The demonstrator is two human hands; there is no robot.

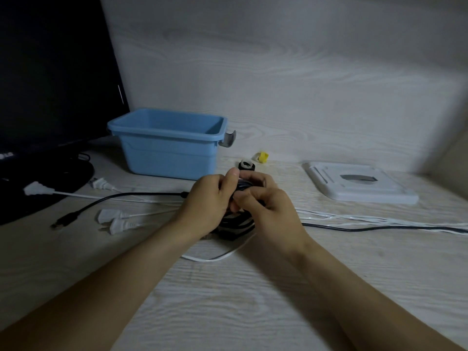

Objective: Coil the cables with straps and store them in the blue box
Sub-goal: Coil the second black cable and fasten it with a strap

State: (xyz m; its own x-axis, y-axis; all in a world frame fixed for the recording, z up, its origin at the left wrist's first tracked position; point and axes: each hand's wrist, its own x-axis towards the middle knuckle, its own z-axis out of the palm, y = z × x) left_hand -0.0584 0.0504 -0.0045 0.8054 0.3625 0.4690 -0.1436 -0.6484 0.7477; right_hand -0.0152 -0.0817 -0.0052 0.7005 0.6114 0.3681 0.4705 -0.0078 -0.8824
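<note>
Your left hand and right hand meet over the middle of the table, and both grip the same black cable bundle. Your left fingers curl around the top of the bundle with the thumb raised on its far side. Your right thumb and fingers pinch it from the other side, close against your left fingertips. The lower loops of the bundle hang below your fingers and touch the table.

Just beyond your fingertips a small black strap roll stands on the table, and a yellow strap lies a little farther back to the right. The blue box sits behind and to the left of your fingers, open on top; what it holds cannot be seen from here.

A black cable runs left from under your left hand to a plug. White plugs lie left of your left wrist, and white cables trail away to the right of your right hand. A white tray rests well to the right of your fingers. A dark monitor stands far left.
</note>
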